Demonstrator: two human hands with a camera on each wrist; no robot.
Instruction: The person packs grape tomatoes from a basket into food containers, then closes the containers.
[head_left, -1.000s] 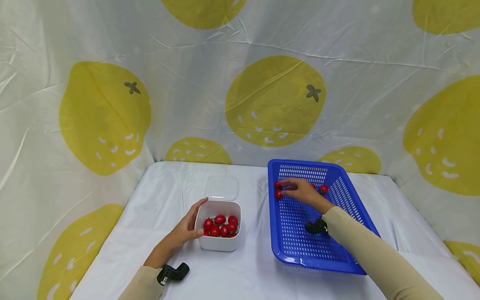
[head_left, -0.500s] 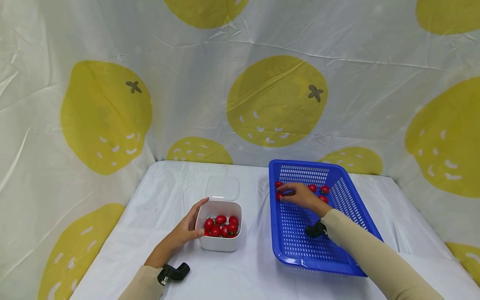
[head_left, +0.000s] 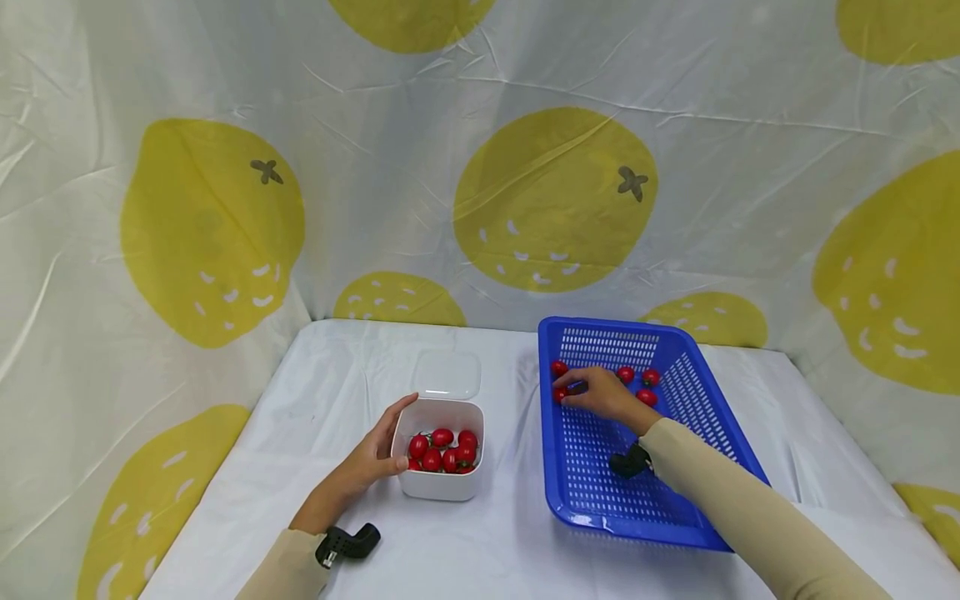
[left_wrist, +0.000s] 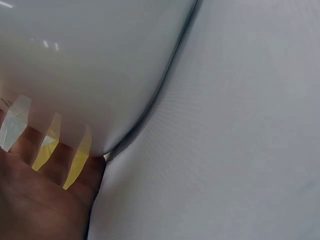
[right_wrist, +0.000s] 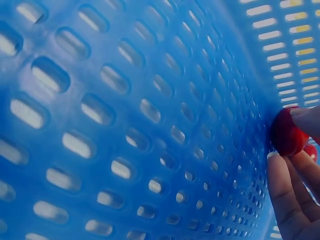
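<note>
My left hand (head_left: 367,457) holds the left side of a white square container (head_left: 438,489), thumb by the near side and fingers along the far left. In the left wrist view its fingers lie against the glossy wall. Several red cherry tomatoes (head_left: 442,437) with green stems lie in the container. Inside the blue basket (head_left: 557,500), my right hand (head_left: 606,392) reaches to the left wall. Its thumb and fingers pinch a cherry tomato (right_wrist: 287,132), seen close up in the right wrist view. Another tomato (head_left: 558,368) lies just beyond that hand.
A clear lid (head_left: 446,373) lies flat behind the container. More tomatoes (head_left: 647,397) sit at the basket's far end, right of the hand. A lemon-print curtain (head_left: 390,183) stands behind and beside the white-covered table (head_left: 495,550).
My right hand has shifted slightly nearer along the basket's left wall, and its fingertips have come together on the nearer tomato. My left hand stays on the container.
</note>
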